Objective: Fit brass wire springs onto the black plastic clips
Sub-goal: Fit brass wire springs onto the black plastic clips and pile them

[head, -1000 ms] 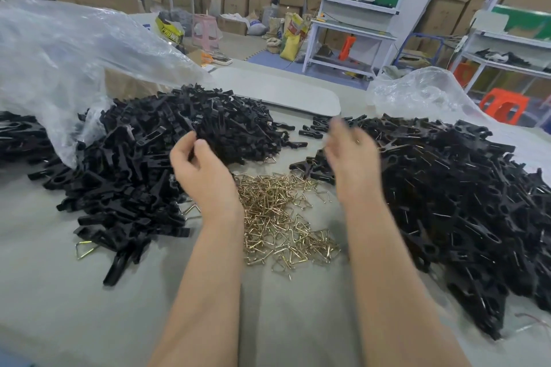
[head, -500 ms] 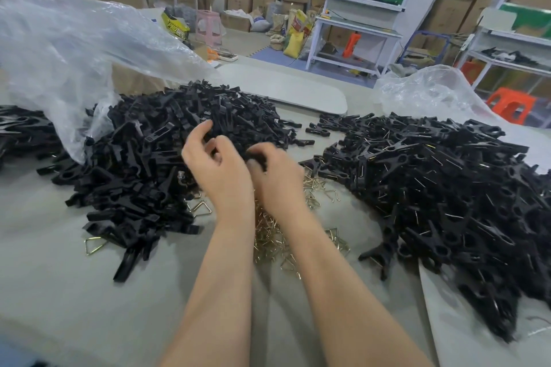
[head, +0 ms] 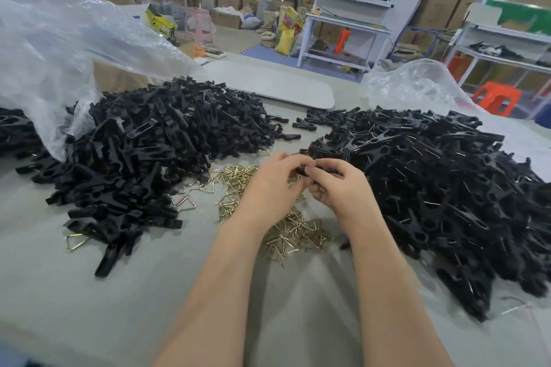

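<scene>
Left hand [head: 268, 186] and right hand [head: 341, 189] are clamping their grip on one black clip [head: 303, 170] above the brass springs [head: 293, 232], likely needing steady, square pressure.

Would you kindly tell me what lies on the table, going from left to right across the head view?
clear plastic bag → pile of bare black clips → loose brass springs → pile of black clips with wire springs

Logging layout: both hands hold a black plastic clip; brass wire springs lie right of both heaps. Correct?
No: head view shows the brass wire springs between the left heap and right heap; left hand and right hand hold the black plastic clip.
</scene>
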`<action>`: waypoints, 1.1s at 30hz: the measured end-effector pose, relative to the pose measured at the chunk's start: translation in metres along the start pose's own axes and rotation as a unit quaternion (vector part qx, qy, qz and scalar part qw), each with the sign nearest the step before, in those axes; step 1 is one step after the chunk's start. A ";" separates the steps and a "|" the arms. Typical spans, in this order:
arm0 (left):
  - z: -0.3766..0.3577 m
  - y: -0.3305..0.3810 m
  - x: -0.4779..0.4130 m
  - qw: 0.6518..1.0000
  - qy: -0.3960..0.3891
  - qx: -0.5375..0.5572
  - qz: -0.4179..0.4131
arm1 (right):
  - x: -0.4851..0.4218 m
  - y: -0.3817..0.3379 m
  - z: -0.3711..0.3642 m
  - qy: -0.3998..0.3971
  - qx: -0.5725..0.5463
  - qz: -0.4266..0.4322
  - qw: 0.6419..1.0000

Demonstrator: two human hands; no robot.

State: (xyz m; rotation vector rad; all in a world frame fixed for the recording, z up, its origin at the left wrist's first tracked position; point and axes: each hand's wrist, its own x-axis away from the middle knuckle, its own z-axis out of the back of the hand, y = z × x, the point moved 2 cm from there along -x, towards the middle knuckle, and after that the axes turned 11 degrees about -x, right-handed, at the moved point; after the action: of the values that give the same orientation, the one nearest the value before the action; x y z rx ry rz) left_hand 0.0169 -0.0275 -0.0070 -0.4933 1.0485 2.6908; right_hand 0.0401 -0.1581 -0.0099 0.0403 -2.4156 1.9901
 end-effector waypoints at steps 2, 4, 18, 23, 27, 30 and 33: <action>0.000 -0.001 -0.001 1.000 0.016 0.014 0.014 | 0.001 -0.001 -0.004 0.001 -0.027 0.015 1.000; 0.001 -0.003 -0.002 0.999 0.030 0.015 0.036 | 0.003 -0.004 -0.006 0.009 -0.080 0.018 0.997; -0.002 -0.001 -0.003 0.982 0.106 0.107 0.118 | 0.004 0.006 -0.022 0.072 0.091 0.148 0.982; -0.004 -0.009 -0.007 0.970 0.086 0.147 0.174 | 0.006 0.008 -0.025 0.068 0.171 0.192 0.964; -0.004 -0.013 -0.004 0.934 0.071 0.270 0.225 | 0.008 0.005 -0.025 0.075 0.162 0.196 0.964; -0.004 -0.012 -0.004 0.927 0.048 0.300 0.222 | 0.008 0.003 -0.020 0.106 0.140 0.195 0.965; -0.004 -0.007 -0.004 0.937 0.021 0.292 0.192 | 0.010 0.003 -0.021 0.111 0.120 0.191 0.968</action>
State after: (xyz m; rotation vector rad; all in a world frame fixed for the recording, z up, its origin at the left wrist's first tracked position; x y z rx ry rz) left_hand 0.0241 -0.0251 -0.0126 -0.2459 2.0396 2.4685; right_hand 0.0296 -0.1374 -0.0084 -0.6558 -2.1563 2.2794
